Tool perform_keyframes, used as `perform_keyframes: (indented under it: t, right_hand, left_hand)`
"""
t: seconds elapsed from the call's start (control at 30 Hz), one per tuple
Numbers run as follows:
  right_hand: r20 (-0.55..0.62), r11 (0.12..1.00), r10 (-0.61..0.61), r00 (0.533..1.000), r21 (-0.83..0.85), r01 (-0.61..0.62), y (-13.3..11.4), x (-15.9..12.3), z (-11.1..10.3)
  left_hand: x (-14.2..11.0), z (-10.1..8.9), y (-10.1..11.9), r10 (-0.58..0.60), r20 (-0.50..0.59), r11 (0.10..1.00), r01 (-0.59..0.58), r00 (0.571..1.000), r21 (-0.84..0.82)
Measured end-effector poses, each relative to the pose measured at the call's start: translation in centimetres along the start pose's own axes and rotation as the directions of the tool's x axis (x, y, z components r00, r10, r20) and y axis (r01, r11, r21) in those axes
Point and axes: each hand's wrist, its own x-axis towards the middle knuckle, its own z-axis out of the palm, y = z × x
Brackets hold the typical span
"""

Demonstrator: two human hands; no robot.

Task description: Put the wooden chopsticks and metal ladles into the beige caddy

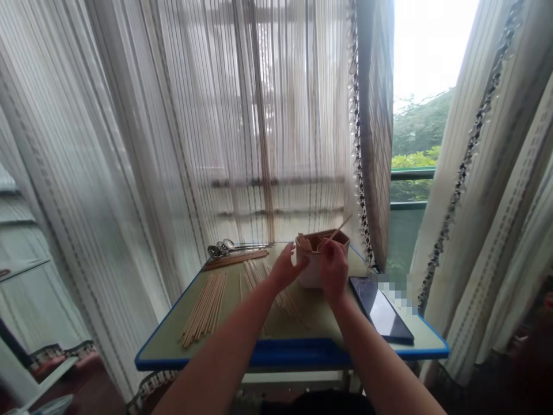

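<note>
My right hand (pixel 334 268) is closed at the near rim of a white box (pixel 309 278), pinching a light wooden chopstick (pixel 343 225) that slants up to the right. My left hand (pixel 288 268) is at the box's left side, thumb and fingers apart, with nothing seen in it. Several wooden pieces (pixel 306 243) show inside the box; its bottom is hidden. A row of pale chopsticks (pixel 204 308) lies on the left of the table, and looser chopsticks (pixel 283 297) lie partly behind my left arm.
Darker chopsticks (pixel 237 259) and several metal strainer ladles (pixel 222 248) lie at the table's back left. A dark tablet (pixel 380 308) rests on the right side. The table (pixel 162 340) has a blue edge. Sheer curtains (pixel 276 115) hang close behind it.
</note>
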Motion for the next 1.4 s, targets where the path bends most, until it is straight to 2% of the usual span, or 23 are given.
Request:
perform_keyframes:
  t: [0.2,0.37,0.47,0.6,0.73,0.9,1.1,1.4]
  right_hand:
    - [0.102,0.996,-0.076,0.992,-0.033,0.08,0.8,-0.4,0.3]
    - [0.031,1.0,0.011,0.999,-0.009,-0.011,0.7,0.2,0.0]
    - [0.013,1.0,0.015,1.0,-0.008,-0.015,0.5,0.4,-0.2]
    - [0.07,0.998,0.004,0.998,-0.069,0.001,0.6,0.5,-0.3]
    - [0.093,0.99,0.047,0.995,-0.137,-0.034,1.2,0.5,-0.3]
    - [0.198,0.985,-0.019,0.98,-0.163,0.052,1.5,0.6,-0.2]
    - [0.275,0.983,-0.032,0.961,-0.163,0.079,1.2,0.5,-0.2]
    - [0.387,0.972,-0.123,0.914,-0.141,0.19,1.3,-0.4,0.5]
  left_hand:
    - [0.0,0.1,0.0,0.026,0.01,0.997,-0.025,1.0,-0.068]
    - [-0.5,0.4,0.4,0.069,-0.012,0.997,-0.069,0.998,-0.026]
    - [-0.9,0.6,0.3,0.092,-0.027,0.996,-0.092,0.995,0.012]
    - [-1.1,1.2,0.0,0.115,-0.087,0.992,-0.111,0.99,0.052]
    - [-1.1,1.9,-0.1,0.113,-0.138,0.991,-0.103,0.984,0.083]
    - [-0.8,2.1,-0.1,0.112,-0.131,0.993,-0.105,0.985,0.056]
    - [-0.3,2.0,-0.4,0.084,-0.153,0.996,-0.078,0.985,0.044]
    - [0.3,2.1,-1.4,0.037,-0.223,0.999,-0.044,0.974,-0.028]
